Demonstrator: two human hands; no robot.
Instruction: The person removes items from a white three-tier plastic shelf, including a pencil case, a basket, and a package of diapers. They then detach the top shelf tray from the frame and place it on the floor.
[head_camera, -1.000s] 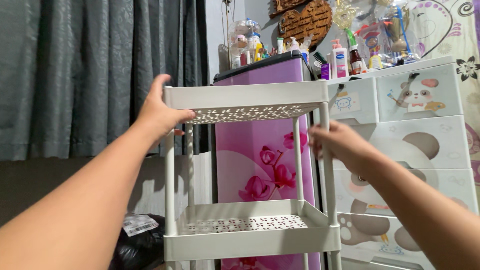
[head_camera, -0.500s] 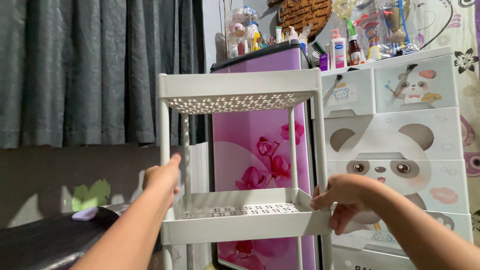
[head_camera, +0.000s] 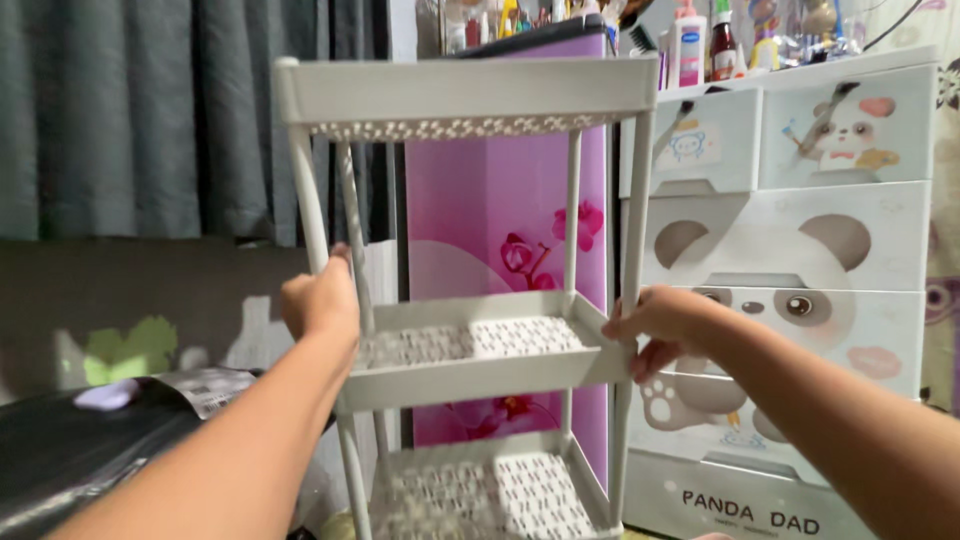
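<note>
Gripping the white three-tier rack at its middle shelf, your left hand is wrapped around the front left post and your right hand closed on the shelf's right edge, one on each side, which likely keeps the tall frame level. All three perforated trays look empty, above, between and below your hands; beyond your right grip stands the panda-print drawer chest, bottles on top.

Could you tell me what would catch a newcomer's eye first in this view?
A grey three-tier plastic rack fills the centre, with the left hand on a front post and the right hand gripping the middle shelf's right edge. Behind it stands a pink cabinet with flower prints, and to the right a white drawer unit with panda pictures.
</note>
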